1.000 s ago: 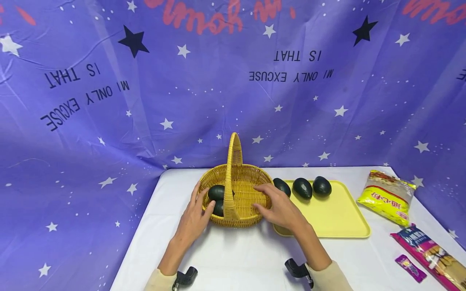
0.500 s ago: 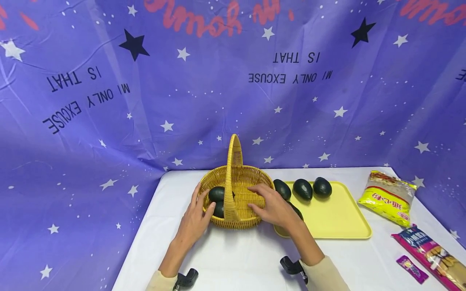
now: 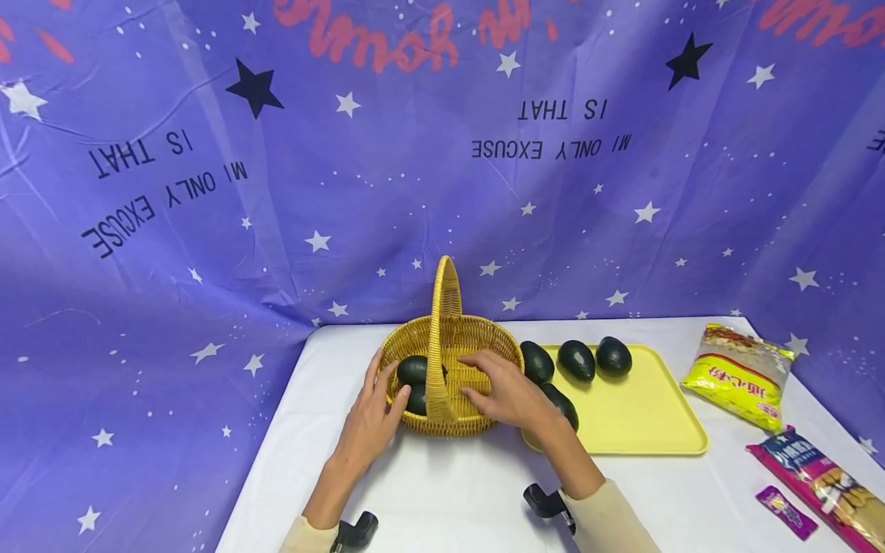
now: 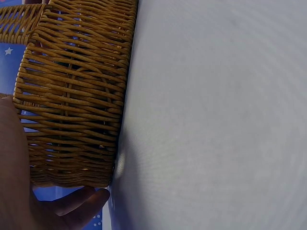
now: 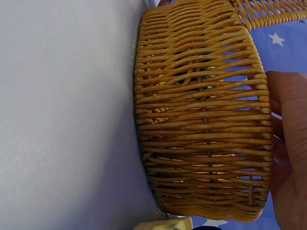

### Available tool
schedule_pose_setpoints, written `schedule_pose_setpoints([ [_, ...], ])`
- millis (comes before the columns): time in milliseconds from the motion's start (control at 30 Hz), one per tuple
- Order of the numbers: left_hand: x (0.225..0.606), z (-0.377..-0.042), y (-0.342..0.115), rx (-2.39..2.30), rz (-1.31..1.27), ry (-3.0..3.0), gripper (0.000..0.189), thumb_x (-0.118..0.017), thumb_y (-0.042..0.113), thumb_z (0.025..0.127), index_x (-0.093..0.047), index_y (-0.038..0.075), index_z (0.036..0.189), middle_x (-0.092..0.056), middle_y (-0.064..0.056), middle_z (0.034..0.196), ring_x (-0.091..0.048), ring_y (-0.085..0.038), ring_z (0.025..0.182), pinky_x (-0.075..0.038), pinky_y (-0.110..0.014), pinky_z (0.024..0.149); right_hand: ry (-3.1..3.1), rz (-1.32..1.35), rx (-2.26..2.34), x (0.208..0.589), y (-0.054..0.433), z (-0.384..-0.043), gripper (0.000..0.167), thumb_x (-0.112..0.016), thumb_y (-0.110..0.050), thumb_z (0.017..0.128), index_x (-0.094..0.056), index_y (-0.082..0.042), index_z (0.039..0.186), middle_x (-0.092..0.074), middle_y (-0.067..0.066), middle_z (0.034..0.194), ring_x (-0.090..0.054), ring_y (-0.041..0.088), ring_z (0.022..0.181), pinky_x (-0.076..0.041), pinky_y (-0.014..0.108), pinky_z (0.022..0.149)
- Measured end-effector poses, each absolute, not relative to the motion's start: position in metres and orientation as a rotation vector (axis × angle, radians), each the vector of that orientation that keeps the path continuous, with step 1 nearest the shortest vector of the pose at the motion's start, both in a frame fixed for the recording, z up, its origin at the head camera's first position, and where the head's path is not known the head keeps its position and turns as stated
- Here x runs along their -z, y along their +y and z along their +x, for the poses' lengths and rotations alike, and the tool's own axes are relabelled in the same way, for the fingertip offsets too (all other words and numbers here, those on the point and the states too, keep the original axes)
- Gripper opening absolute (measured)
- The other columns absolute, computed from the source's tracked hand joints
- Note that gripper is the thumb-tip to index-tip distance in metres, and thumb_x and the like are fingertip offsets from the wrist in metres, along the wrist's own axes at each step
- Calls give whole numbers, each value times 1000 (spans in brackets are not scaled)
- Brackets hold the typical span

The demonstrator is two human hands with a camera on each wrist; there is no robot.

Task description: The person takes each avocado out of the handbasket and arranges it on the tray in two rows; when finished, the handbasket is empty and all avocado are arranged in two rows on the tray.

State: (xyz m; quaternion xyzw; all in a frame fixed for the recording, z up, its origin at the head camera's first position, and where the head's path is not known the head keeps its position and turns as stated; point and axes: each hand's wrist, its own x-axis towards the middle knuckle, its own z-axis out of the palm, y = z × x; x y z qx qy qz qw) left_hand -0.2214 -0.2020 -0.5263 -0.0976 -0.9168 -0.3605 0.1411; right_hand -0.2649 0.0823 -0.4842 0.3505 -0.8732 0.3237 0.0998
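A wicker basket with a tall arched handle stands at the table's middle. Two dark green avocados, one behind and one in front, lie in its left half, partly covered by the handle and my left thumb. My left hand holds the basket's left side, fingers along the outer wall and thumb over the rim. Over the right rim reaches my right hand, thumb and forefinger apart with nothing between them. The right wrist view shows that hand beyond the woven wall.
Right of the basket lies a yellow tray with several avocados, one partly behind my right wrist. Farther right are a yellow food bag, a pink-and-blue packet and a small purple sachet. A purple curtain hangs behind.
My right hand has moved left, farther into the basket, and the near-left avocado on the tray has come into view. My left hand stays at the basket's side.
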Motion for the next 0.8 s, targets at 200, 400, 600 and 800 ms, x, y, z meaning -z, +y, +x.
schedule_pose_setpoints([
  [200,525,-221,-203,1040,-274,-2654,66,-47,54,113,-44,12,165,-14,-8,181,-50,-45,146,-47,-65,109,-2569,1054,-889,486,76,-269,49,-82,-22,98,-66,-3,141,-70,10,134,-69,26,123,-58,42,101],
  [400,524,-222,-203,1029,-278,-2651,66,-48,53,113,-44,12,164,-14,-7,181,-57,-43,139,-51,-63,104,-2561,1063,-851,485,70,-271,48,-83,-22,97,-67,-5,140,-70,8,134,-69,25,122,-58,42,101],
  [600,524,-222,-203,1027,-271,-2667,66,-46,55,113,-43,14,165,-11,-3,181,-60,-41,134,-51,-63,103,-2580,1088,-842,485,64,-274,47,-81,-21,99,-66,-5,140,-69,8,136,-68,26,125,-57,42,104],
  [800,525,-222,-202,1030,-270,-2665,66,-46,56,113,-44,14,165,-12,-4,181,-61,-40,132,-52,-62,102,-2560,1121,-822,485,58,-276,45,-81,-19,97,-66,-5,138,-70,9,135,-68,26,125,-56,41,105],
])
